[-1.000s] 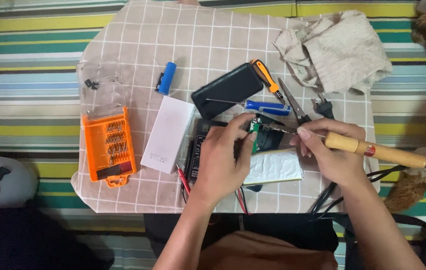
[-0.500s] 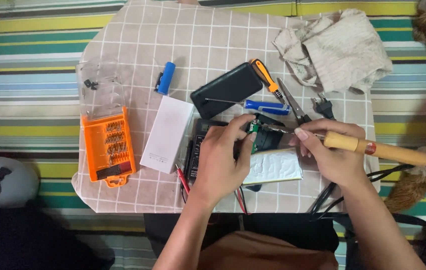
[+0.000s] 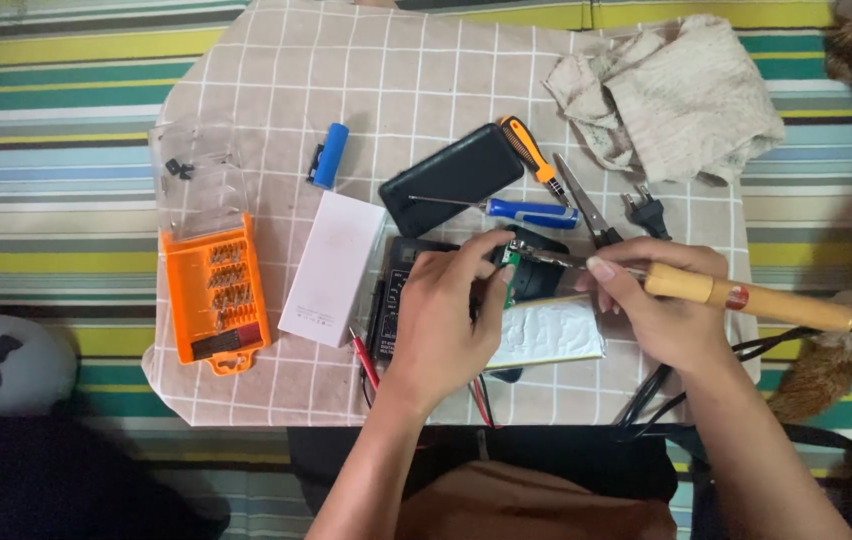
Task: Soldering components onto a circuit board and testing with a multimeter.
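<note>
My left hand (image 3: 443,318) pinches a small green circuit board (image 3: 512,281) over a black multimeter (image 3: 393,290). In my right hand (image 3: 658,300) is a soldering iron with a wooden handle (image 3: 746,297); its metal tip (image 3: 536,256) touches the top of the board. A silver foil-wrapped flat battery pack (image 3: 558,330) lies just below the board, between the two hands.
On the checked cloth (image 3: 346,80) lie a black power bank (image 3: 451,180), a white box (image 3: 333,267), an orange bit case (image 3: 216,292) with a clear lid (image 3: 196,175), a blue cylindrical cell (image 3: 328,156), two screwdrivers (image 3: 536,165), scissors (image 3: 586,210), a plug (image 3: 649,213) and a rag (image 3: 671,95).
</note>
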